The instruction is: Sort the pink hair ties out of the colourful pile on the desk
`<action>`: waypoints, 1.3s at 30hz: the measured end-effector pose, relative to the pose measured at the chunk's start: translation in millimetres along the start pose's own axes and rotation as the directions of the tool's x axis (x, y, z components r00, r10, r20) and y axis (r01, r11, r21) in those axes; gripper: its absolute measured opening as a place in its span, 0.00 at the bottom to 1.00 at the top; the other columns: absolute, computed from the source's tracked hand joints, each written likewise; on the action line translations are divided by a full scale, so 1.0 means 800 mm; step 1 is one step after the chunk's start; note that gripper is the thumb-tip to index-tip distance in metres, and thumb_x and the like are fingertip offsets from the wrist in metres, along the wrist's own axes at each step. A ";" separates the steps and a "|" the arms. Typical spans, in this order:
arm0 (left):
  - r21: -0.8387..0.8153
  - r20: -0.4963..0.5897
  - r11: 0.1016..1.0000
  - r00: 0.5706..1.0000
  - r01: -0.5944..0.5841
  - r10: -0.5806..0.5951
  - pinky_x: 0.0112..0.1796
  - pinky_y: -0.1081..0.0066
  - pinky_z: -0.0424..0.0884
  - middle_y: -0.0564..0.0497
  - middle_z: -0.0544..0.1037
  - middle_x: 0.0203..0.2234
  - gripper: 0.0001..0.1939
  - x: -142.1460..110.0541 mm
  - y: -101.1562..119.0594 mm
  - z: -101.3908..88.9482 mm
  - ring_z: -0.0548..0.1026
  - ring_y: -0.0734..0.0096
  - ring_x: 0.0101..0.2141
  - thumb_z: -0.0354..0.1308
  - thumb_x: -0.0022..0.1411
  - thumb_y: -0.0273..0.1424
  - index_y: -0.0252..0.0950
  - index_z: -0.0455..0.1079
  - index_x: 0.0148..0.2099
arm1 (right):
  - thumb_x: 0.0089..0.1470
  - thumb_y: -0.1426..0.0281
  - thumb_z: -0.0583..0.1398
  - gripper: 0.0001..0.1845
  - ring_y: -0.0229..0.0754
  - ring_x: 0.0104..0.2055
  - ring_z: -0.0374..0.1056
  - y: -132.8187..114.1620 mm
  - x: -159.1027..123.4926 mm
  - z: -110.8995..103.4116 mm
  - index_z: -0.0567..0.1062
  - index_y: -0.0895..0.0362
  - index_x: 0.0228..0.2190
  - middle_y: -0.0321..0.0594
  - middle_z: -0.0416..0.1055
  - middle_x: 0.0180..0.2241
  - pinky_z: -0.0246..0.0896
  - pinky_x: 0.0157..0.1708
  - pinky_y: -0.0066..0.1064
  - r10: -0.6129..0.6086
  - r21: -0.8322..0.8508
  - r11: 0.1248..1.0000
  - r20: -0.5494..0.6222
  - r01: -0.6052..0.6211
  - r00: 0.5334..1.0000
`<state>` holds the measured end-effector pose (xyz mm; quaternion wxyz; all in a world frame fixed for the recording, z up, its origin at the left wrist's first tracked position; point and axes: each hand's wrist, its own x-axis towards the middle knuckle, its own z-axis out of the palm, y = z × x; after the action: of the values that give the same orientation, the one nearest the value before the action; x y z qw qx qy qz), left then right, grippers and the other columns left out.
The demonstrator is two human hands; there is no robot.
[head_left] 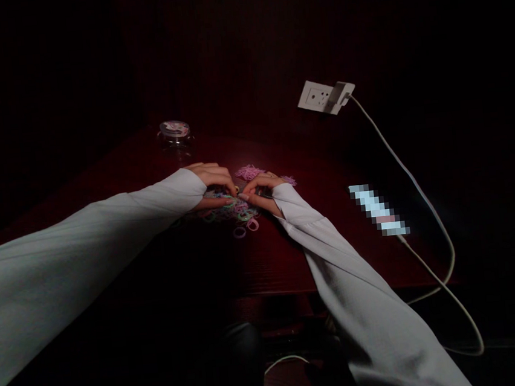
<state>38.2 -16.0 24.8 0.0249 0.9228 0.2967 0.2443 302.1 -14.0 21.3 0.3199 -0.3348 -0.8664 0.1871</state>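
A loose heap of small coloured elastic hair ties (241, 208) in pink, mint green and lilac lies on the dark red table. Over its left side, my left hand (213, 182) reaches down with thumb and forefinger bent close together among the bands. From the right, my right hand (264, 189) meets it, with its thumb and forefinger pinched. The fingertips almost touch each other; whatever is between them is too small and dark to make out. A separate bunch of pink hair ties (249, 172) rests just behind my right hand, and more pink shows beyond its wrist.
A clear jar with a patterned lid (175, 129) stands at the back left of the table (274, 270). On the right lies a lit, pixelated phone (377, 209) with a white cable (413, 178) running to a charger in the wall socket (319, 97). The surroundings are very dark.
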 end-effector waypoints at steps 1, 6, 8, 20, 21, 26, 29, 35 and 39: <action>0.000 -0.004 1.000 1.000 -0.005 0.005 0.48 0.66 0.65 0.50 0.85 0.45 0.21 0.000 -0.001 0.000 0.77 0.64 0.44 0.60 0.73 0.53 0.45 0.83 0.51 | 0.64 0.57 0.69 0.12 0.43 0.39 0.71 -0.001 0.000 -0.001 0.85 0.52 0.35 0.38 0.80 0.36 0.64 0.46 0.36 0.003 0.014 1.000 -0.008 -0.002 1.000; -0.007 -0.007 1.000 1.000 -0.016 0.016 0.47 0.66 0.65 0.49 0.85 0.44 0.21 0.000 -0.005 -0.001 0.78 0.64 0.44 0.57 0.75 0.52 0.44 0.83 0.50 | 0.65 0.56 0.67 0.13 0.42 0.38 0.71 -0.005 0.001 -0.004 0.84 0.53 0.36 0.38 0.80 0.35 0.63 0.42 0.35 0.003 0.100 0.995 -0.058 0.003 0.998; -0.005 -0.009 1.000 1.000 -0.001 0.001 0.48 0.66 0.65 0.49 0.85 0.45 0.21 0.000 -0.003 -0.002 0.78 0.64 0.45 0.55 0.76 0.51 0.43 0.83 0.49 | 0.66 0.54 0.67 0.15 0.42 0.38 0.71 -0.005 0.001 -0.004 0.84 0.53 0.36 0.39 0.81 0.35 0.64 0.41 0.35 0.019 0.135 0.991 -0.079 -0.009 0.997; -0.130 -0.034 0.992 0.999 0.002 -0.006 0.48 0.67 0.70 0.46 0.86 0.41 0.24 0.004 0.011 -0.004 0.79 0.65 0.41 0.59 0.74 0.53 0.40 0.84 0.51 | 0.65 0.50 0.66 0.19 0.44 0.41 0.72 -0.002 0.011 0.012 0.86 0.52 0.37 0.40 0.81 0.38 0.64 0.40 0.36 0.046 0.152 0.988 -0.065 -0.035 0.997; -0.168 -0.026 0.986 1.000 0.006 -0.010 0.47 0.68 0.72 0.46 0.87 0.40 0.22 0.005 0.011 -0.004 0.79 0.65 0.41 0.58 0.75 0.52 0.41 0.85 0.50 | 0.65 0.51 0.67 0.18 0.44 0.41 0.71 -0.004 0.011 0.011 0.86 0.51 0.37 0.40 0.81 0.38 0.64 0.41 0.37 0.046 0.149 0.988 -0.063 -0.036 0.997; -0.264 -0.035 0.963 0.998 0.045 -0.057 0.44 0.68 0.73 0.47 0.87 0.37 0.17 0.007 0.011 -0.003 0.77 0.66 0.38 0.60 0.76 0.45 0.42 0.87 0.45 | 0.64 0.54 0.69 0.14 0.44 0.41 0.71 -0.015 0.004 0.001 0.87 0.51 0.38 0.40 0.80 0.38 0.64 0.42 0.38 0.039 0.165 0.986 -0.041 -0.032 0.998; -0.260 -0.037 0.964 0.997 0.061 -0.074 0.43 0.68 0.73 0.48 0.86 0.35 0.16 0.007 0.010 -0.004 0.76 0.67 0.37 0.61 0.75 0.44 0.40 0.86 0.42 | 0.65 0.56 0.68 0.13 0.44 0.41 0.70 -0.017 0.002 -0.003 0.87 0.51 0.37 0.40 0.80 0.37 0.63 0.44 0.38 0.030 0.154 0.988 -0.063 -0.020 0.998; -0.207 -0.025 0.976 0.997 0.063 -0.070 0.42 0.68 0.71 0.48 0.84 0.33 0.16 0.008 0.010 -0.007 0.76 0.68 0.35 0.61 0.75 0.42 0.39 0.84 0.40 | 0.65 0.56 0.68 0.14 0.44 0.41 0.69 -0.010 0.003 0.002 0.85 0.52 0.34 0.40 0.79 0.36 0.62 0.47 0.40 0.001 0.123 0.992 -0.081 0.009 0.997; -0.165 -0.054 0.984 0.996 0.062 -0.072 0.42 0.70 0.69 0.50 0.83 0.31 0.16 0.008 0.009 -0.004 0.75 0.69 0.34 0.60 0.74 0.41 0.38 0.82 0.38 | 0.62 0.51 0.69 0.18 0.44 0.40 0.70 0.004 0.008 -0.001 0.85 0.52 0.34 0.40 0.79 0.35 0.64 0.45 0.38 0.062 0.100 0.994 -0.106 -0.051 0.992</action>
<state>44.9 -18.6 31.9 0.0995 0.8996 0.3072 0.2942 300.2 -7.3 23.0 0.3771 -0.3529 -0.8277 0.2194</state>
